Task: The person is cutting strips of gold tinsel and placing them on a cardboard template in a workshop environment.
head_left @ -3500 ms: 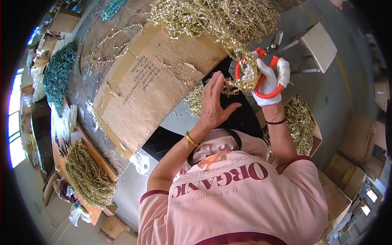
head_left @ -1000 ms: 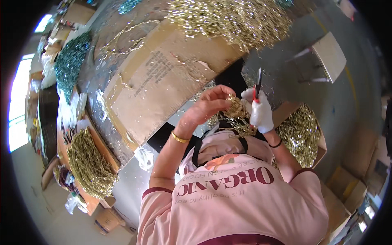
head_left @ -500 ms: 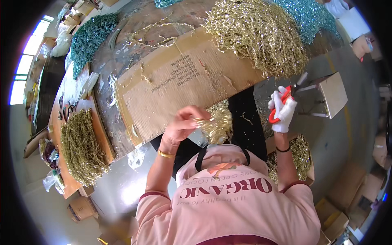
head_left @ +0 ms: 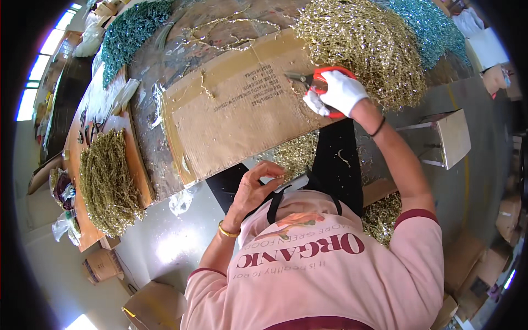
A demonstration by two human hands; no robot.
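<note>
Gloved R hand: fingers wrapped round red-handled scissors, blades pointing L, right over the cardboard sheet! Bare L hand just off sheet's near edge, fingers curled twd thumb, can't tell if anything's btwn 'em. Big gold tinsel heap at sheet's far R corner, teal tinsel farther R, gold tinsel bundle well L of sheet.

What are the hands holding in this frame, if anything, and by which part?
The gloved right hand holds red-handled scissors by the handles. Whether the bare left hand pinches anything at its fingertips cannot be told.
</note>
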